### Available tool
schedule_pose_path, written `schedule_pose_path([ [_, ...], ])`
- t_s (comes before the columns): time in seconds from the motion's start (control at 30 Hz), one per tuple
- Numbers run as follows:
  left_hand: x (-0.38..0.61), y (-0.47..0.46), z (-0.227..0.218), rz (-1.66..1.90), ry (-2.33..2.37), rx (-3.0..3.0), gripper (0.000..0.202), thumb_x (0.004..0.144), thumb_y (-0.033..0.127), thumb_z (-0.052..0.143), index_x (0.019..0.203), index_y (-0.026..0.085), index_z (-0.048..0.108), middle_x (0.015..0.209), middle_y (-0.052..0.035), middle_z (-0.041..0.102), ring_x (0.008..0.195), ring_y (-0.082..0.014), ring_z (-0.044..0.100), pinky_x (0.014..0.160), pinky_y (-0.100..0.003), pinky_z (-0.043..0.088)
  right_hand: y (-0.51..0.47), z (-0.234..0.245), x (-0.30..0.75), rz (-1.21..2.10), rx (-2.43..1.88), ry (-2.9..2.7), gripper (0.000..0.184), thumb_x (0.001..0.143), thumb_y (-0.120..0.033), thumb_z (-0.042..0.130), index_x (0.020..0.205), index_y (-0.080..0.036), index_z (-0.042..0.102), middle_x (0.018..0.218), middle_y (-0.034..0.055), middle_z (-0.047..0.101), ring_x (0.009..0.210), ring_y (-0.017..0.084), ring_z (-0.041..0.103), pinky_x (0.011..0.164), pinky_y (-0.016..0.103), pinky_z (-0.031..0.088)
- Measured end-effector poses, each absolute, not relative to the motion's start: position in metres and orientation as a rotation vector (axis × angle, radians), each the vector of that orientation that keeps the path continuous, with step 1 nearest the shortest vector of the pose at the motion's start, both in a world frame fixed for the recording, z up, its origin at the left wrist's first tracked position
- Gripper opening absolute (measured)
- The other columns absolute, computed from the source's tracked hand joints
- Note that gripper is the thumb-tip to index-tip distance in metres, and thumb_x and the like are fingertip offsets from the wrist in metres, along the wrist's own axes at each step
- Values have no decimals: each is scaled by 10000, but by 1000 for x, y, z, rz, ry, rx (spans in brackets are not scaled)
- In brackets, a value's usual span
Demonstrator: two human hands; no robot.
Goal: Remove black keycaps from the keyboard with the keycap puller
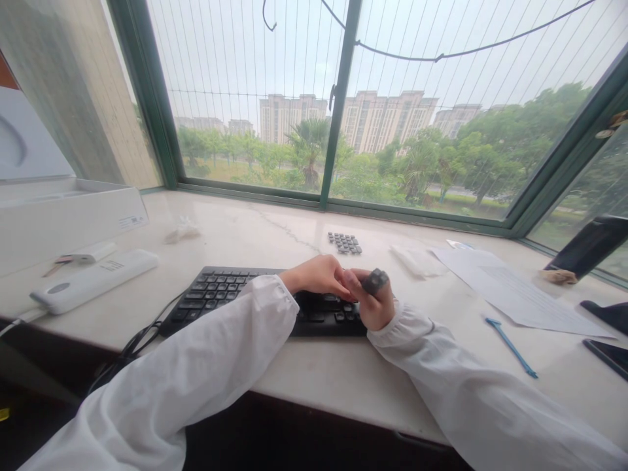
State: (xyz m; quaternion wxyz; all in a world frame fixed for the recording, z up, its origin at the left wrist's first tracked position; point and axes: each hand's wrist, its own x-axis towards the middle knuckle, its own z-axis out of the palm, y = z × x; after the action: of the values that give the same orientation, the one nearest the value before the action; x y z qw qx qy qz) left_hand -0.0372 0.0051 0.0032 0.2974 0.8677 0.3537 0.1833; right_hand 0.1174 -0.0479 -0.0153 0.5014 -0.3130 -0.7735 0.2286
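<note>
A black keyboard (216, 288) lies at the front of the pale counter, with both my hands over its right part. My left hand (321, 275) is closed, fingertips pointing down and right to meet the right hand's fingers; whatever they pinch is hidden. My right hand (375, 304) is closed round a dark object with a blocky, lumpy end (375, 281) that sticks up above the fist; its kind is unclear. Beyond the hands, loose dark keycaps (345, 243) lie in neat rows. White sleeves cover both forearms.
Left stand a white box (69, 216) and a white power strip (95, 280); a cable (142, 340) runs off the keyboard. Right lie a clear plastic bag (417, 261), paper sheets (510, 291), a blue stick tool (511, 347) and a phone-like dark slab (608, 356). Windows close the back.
</note>
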Motion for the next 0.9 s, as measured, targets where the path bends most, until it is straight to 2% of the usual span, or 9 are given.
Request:
schedule_pose_path([
  [0.13,-37,5,3,491,953,2334,332,646,411,653,572,88,655,462,37,436,476,-70,360,461,-213,257,-56,-13,114,478,-732,-1912,499,866,-438,529,499,-180,308,523,-39,223,510,78,205,471,258,186],
  [0.3,-35,0,8,503,976,2274,348,621,452,719,758,135,764,576,2,629,555,-106,510,528,-212,353,-44,-11,115,481,-778,-1606,520,879,-491,498,484,-197,331,459,-41,279,447,78,267,437,256,220],
  [0.43,-35,0,8,509,965,2284,337,630,465,729,801,179,781,673,-20,705,647,-139,589,587,-225,399,-29,-4,125,471,-780,-1400,544,863,-525,509,453,-221,321,401,-49,277,389,81,273,394,257,216],
  [0.63,-34,-2,11,548,841,2309,304,683,468,713,841,215,773,780,-15,730,749,-148,631,690,-227,428,-16,3,142,396,-871,-1352,550,849,-525,525,446,-214,314,387,-44,320,389,77,309,396,247,226],
  [0.8,-31,-8,13,506,752,2411,315,660,444,749,892,232,765,838,-12,725,741,-141,622,650,-218,416,-12,1,144,396,-961,-1403,538,846,-529,514,469,-209,303,397,-52,301,407,74,289,405,244,216],
  [0.9,-31,-9,13,483,653,2450,264,704,389,732,916,235,758,844,-9,719,741,-129,614,636,-210,413,-11,-2,143,414,-1001,-1443,534,836,-538,520,481,-208,297,397,-57,284,417,73,270,408,244,209],
])
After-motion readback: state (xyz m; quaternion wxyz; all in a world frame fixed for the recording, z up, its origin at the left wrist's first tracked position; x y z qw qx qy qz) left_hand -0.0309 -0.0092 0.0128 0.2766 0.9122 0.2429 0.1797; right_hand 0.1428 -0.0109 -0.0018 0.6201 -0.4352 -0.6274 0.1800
